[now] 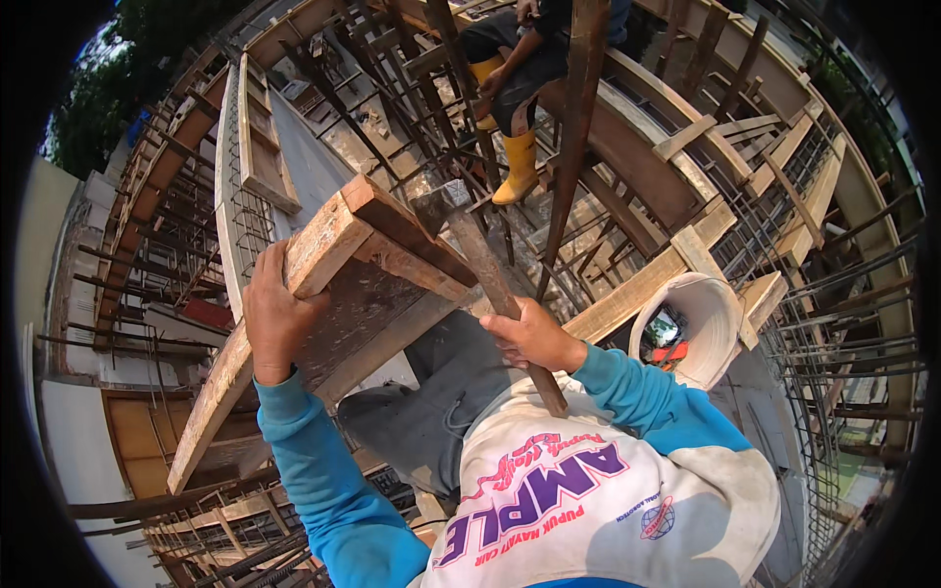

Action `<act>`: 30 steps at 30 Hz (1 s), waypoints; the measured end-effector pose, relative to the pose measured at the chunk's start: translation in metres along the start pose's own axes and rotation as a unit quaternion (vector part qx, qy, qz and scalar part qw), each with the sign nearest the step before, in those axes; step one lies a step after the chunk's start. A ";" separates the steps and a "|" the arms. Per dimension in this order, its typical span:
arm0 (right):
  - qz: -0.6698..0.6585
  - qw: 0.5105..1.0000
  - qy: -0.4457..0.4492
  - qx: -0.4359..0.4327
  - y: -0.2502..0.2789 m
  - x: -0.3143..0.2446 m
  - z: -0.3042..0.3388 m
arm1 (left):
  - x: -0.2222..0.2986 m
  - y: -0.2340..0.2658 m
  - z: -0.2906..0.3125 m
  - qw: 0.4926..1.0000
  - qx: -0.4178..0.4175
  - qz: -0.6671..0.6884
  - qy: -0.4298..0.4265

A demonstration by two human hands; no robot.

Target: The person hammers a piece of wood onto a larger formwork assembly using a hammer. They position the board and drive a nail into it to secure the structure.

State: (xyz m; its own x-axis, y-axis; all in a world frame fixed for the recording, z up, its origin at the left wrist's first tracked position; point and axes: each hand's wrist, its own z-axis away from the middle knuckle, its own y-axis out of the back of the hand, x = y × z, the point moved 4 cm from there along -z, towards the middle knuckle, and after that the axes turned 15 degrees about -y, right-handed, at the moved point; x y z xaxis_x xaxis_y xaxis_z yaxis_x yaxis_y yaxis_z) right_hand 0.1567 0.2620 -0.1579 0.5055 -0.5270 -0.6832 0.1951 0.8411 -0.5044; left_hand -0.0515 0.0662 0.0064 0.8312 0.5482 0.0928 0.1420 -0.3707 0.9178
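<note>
My left hand (274, 316) grips the edge of a worn wooden formwork panel (338, 284) made of nailed planks, tilted up in front of me. My right hand (534, 336) is closed around the wooden handle of a hammer (490, 279). The hammer's steel head (438, 204) rests against the top block of the panel. Both my sleeves are blue, over a white printed shirt and grey trousers.
A white bucket (691, 328) with small items inside sits at my right on a timber beam (637, 289). Another person in yellow boots (520, 169) sits higher up among rebar cages (431, 108). A vertical rusty bar (573, 127) stands ahead. Open drops lie below at left.
</note>
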 end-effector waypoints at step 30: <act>-0.047 0.995 -0.026 -0.080 -0.005 0.013 -0.013 | -0.001 -0.001 -0.001 1.000 0.004 0.020 -0.003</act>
State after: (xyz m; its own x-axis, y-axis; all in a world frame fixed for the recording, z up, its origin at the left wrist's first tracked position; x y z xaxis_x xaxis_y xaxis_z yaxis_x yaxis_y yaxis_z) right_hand 0.1512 0.2495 -0.1716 0.5349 -0.5912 -0.6036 0.1079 0.7564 -0.6451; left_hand -0.0530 0.0665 0.0059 0.8400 0.5275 0.1270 0.1128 -0.3987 0.9101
